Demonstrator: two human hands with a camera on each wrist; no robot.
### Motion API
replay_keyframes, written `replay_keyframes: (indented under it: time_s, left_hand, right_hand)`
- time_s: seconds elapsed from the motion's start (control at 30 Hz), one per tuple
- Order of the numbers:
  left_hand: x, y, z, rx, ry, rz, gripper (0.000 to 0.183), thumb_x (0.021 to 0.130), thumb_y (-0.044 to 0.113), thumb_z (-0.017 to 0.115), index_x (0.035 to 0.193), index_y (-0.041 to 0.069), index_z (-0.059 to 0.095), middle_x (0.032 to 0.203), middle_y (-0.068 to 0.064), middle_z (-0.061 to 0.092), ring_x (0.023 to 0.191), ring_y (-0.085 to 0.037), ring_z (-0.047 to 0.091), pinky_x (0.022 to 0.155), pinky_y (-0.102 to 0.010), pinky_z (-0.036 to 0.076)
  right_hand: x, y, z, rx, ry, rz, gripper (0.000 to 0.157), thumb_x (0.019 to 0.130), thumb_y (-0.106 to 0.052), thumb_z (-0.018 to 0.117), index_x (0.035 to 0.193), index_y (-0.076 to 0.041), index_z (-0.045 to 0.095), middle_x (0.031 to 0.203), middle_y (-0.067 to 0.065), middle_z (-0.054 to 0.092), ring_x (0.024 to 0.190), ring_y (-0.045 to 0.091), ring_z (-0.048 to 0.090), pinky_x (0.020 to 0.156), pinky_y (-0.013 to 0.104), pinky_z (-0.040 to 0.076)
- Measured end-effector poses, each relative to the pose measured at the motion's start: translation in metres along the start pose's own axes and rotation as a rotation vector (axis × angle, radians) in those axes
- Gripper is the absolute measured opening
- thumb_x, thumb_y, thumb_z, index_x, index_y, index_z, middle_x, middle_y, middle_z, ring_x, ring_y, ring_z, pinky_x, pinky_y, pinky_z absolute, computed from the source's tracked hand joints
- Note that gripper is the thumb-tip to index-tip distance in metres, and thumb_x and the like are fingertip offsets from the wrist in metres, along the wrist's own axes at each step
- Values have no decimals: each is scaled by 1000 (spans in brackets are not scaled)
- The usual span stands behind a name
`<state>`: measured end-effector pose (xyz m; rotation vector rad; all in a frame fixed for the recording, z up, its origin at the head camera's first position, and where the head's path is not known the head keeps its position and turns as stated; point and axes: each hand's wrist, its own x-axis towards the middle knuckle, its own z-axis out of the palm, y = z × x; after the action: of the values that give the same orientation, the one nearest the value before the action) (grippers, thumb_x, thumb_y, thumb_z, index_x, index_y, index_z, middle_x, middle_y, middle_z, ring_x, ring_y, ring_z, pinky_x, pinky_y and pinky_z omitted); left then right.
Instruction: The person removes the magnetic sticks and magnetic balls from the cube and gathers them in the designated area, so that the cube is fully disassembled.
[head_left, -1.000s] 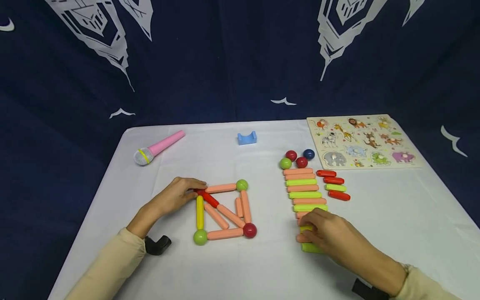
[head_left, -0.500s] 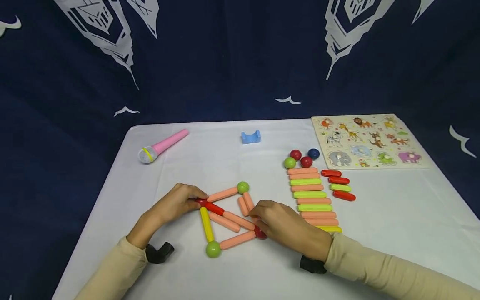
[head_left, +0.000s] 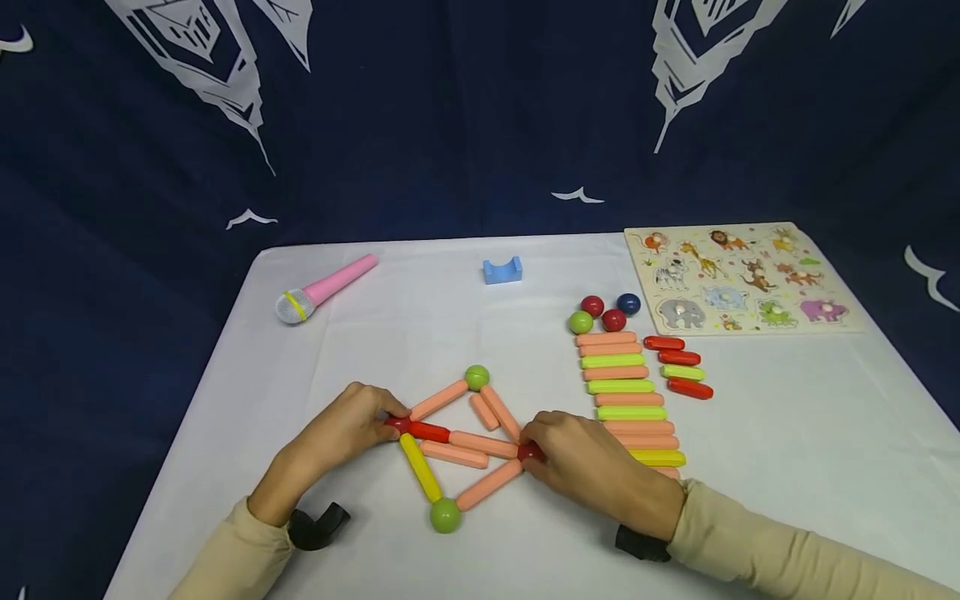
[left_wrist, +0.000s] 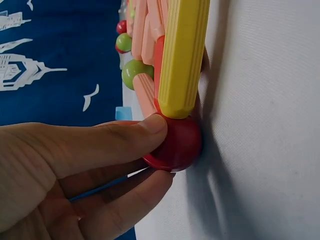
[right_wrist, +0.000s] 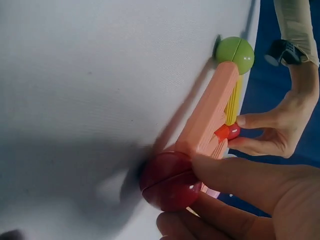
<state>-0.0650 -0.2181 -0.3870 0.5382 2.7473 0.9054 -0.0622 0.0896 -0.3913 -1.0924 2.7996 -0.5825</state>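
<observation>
A four-sided frame of ridged toy building sticks and balls lies on the white table, turned like a diamond. My left hand (head_left: 356,425) pinches the red ball (left_wrist: 180,147) at its left corner between thumb and fingers. At the right corner, my right hand (head_left: 585,454) pinches another red ball (right_wrist: 170,182). Green balls (head_left: 477,377) form the far and near corners. One side is a yellow stick (head_left: 422,468); the others are peach. A red stick (head_left: 429,432) and a peach stick (head_left: 483,444) run across the middle. Two more peach sticks lie loose inside.
To the right lies a column of peach, green and yellow sticks (head_left: 630,412), partly behind my right arm. Short sticks (head_left: 680,357), several balls (head_left: 613,320) and an animal puzzle board (head_left: 750,279) are beyond. A toy microphone (head_left: 326,289) and blue block (head_left: 502,271) sit at the back.
My right hand has left the stick column and taken hold of the frame's right red ball. The frame has turned and flattened from a square into a diamond, its near green ball shifting rightward and nearer.
</observation>
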Motion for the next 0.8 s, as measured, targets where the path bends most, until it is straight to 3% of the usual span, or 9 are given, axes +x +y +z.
replay_keyframes:
  time_s: [0.17,0.3,0.53,0.8]
  left_hand:
    - [0,0,1,8,-1,10,21,76,-9,78,96,-5,76,96,-12,73,93,-24,67,78,-34,58]
    - [1,0,2,14,7,26,21,76,-10,78,96,-5,76,95,-12,74,94,-26,68,79,-36,58]
    - [3,1,3,7,-3,36,21,76,-10,77,97,-6,75,96,-13,74,92,-25,69,76,-32,58]
    - [2,1,2,19,-1,61,22,76,-11,77,97,-6,75,95,-12,74,88,-22,69,74,-29,58]
  right_hand:
    - [-2,2,5,-59,16,-38,20,76,-14,83,91,-10,71,82,-2,65,70,10,58,59,24,51]
    - [-3,3,10,-45,31,-60,20,75,-12,79,91,-10,68,81,-3,61,68,10,55,56,22,48]
    - [-5,4,13,9,56,-76,19,74,-6,75,91,-12,69,80,-4,55,66,10,47,55,20,42]
    - [-8,3,23,-41,117,-100,15,73,-4,73,85,-13,68,77,-3,51,64,11,45,53,20,41]
